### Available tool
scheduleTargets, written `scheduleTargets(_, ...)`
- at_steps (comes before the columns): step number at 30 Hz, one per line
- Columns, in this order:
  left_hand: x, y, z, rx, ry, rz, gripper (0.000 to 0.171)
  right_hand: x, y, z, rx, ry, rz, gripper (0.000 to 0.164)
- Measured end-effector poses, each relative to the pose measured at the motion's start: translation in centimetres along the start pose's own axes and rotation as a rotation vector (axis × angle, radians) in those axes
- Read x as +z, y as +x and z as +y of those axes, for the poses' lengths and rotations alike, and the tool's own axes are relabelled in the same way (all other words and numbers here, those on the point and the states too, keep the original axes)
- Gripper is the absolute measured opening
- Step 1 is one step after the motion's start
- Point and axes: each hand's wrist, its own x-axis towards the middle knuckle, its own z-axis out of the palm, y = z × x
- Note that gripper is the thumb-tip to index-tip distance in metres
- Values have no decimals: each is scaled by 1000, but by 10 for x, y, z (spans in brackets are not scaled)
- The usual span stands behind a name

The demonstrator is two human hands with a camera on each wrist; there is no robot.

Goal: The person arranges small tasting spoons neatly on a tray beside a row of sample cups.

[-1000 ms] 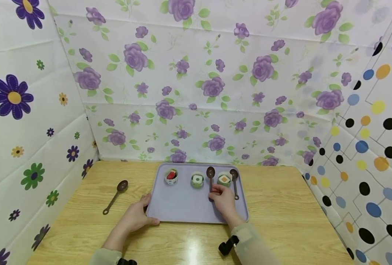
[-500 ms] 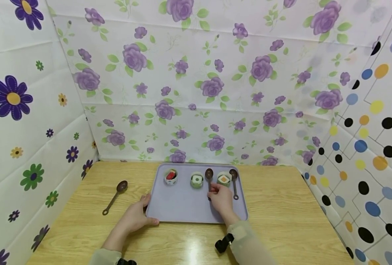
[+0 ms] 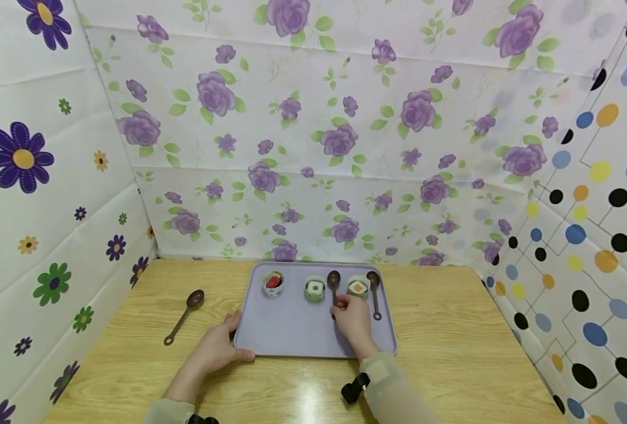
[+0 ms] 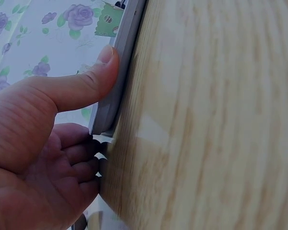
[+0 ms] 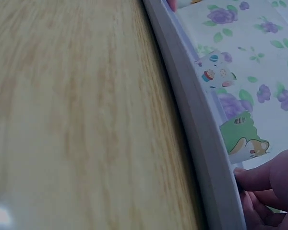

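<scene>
A lavender tray lies on the wooden table. My left hand holds its near left corner; in the left wrist view that hand's thumb presses along the tray edge, with the fingers bent beside it. Over the tray, my right hand pinches the handle of a brown spoon, whose bowl points away between two small green cups. One is the middle cup with a white piece, the other the right cup with a white and orange piece. Part of the handle is hidden by the fingers.
Right of the cups, a second brown spoon lies on the tray. A paper cup with red pieces stands at its back left. A third spoon lies on the table to the left. Patterned cloth walls enclose the table.
My right hand and the spoon in it have shifted slightly to the left, away from the right cup. The left hand stays at the tray corner.
</scene>
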Motion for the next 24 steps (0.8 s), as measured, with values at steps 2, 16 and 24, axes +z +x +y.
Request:
scheduleTargets(2,0,0,0,1,-1,1,126,0,-1,0,-7,-12,3,23)
scheduleTargets(16,0,0,1,0,-1,-2,125,-2,0,5,-37,-27,12,19)
scheduleTargets(24,0,0,0,12,0,8,126,-5,-1,8,-58,-8,28,18)
